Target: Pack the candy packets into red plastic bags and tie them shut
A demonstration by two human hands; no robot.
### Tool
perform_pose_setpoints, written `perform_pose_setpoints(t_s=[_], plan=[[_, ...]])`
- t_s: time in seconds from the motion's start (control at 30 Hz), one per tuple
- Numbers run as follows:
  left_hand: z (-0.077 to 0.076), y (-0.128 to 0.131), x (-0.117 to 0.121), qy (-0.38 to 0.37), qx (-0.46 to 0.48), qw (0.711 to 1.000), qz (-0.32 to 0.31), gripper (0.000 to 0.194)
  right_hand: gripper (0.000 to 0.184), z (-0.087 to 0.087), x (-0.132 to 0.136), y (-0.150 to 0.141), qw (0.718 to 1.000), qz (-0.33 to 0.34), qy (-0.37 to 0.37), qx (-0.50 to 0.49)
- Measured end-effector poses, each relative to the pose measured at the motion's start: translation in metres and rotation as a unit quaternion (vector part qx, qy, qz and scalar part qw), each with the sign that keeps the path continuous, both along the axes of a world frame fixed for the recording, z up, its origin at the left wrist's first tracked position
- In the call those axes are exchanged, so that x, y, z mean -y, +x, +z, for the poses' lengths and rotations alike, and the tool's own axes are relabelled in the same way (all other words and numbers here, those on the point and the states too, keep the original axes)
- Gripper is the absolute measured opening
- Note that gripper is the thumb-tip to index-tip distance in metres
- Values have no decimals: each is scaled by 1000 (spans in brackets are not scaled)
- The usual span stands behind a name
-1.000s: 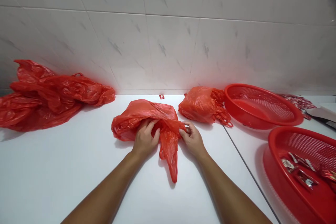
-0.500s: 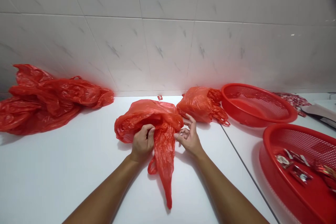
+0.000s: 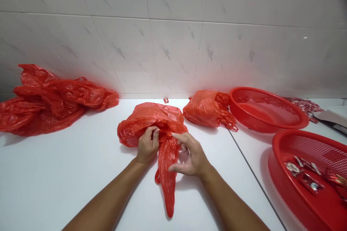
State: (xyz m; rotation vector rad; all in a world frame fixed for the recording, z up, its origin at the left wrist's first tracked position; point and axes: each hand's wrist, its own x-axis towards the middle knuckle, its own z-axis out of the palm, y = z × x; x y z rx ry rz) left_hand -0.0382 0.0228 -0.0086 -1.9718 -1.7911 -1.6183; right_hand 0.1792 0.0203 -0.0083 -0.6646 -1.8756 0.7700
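A red plastic bag (image 3: 155, 112) lies bunched on the white table in front of me, its mouth facing me. From it a twisted tail of thin plastic (image 3: 168, 184) trails toward me, with a small handle loop beside it. My left hand (image 3: 148, 145) is closed at the bag's mouth, thumb and fingers pinching its plastic. My right hand (image 3: 189, 155) is open at the tail's right side, thumb and fingers spread apart around it. The fingertips lie over the upper part of the tail; whether they press on it I cannot tell.
Crumpled red bags (image 3: 54, 101) lie at the left. Behind my right hand sits a filled red bag (image 3: 204, 108), beside a red mesh basket (image 3: 267, 126). A nearer red basket (image 3: 284, 184) holds several wrapped pieces. One small red packet (image 3: 166, 100) lies by the tiled wall.
My right hand has opened from its near-pinch at the bag's edge and moved left over the tail. The tail's tip has swung slightly left. My left hand keeps its place.
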Motion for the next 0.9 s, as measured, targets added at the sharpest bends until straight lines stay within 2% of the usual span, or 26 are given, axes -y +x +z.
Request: perform_pose_setpoints(t_s=[0.03,0.07,0.17,0.2,0.3,0.33,0.43,0.5,0.63,0.67,0.73,0.8,0.83,0.9], plan=[[0,0,0,-1,3,1000,-7,24,87,0,-1,-4,998,10,-21,53],[0,0,0,-1,5,1000,-16,26,80,-1,-3,-8,995,8,-38,95],[1,-1,2,-2,13,999,-46,31,24,-4,-13,-12,991,-3,-65,121],[1,-1,2,-2,15,999,-52,32,16,-5,-15,-10,992,-2,-66,106],[2,-4,1,-11,33,997,-71,36,11,0,-16,-2,997,-17,-57,54],[1,-5,0,-20,47,995,-83,38,16,3,-13,0,997,-13,-54,45],[-1,-9,-1,-58,86,987,-126,42,52,13,2,-2,993,52,-69,77],[-3,-11,-1,-74,61,987,-129,44,59,17,13,-10,985,77,-63,139],[-3,-15,-7,-93,-45,991,-86,45,22,14,22,-19,970,5,-54,239],[-2,-18,-10,-107,-76,989,-69,44,23,13,20,-17,968,-5,-67,240],[0,-25,-18,-137,-131,982,-15,43,28,11,13,-12,974,13,-104,199],[2,-36,-25,-155,-160,973,59,43,32,11,5,-6,981,61,-166,82],[3,-42,-27,-157,-157,971,94,44,34,11,0,-3,976,84,-202,-2],[4,-54,-31,-161,-157,962,157,46,41,10,-8,0,939,115,-272,-175]])
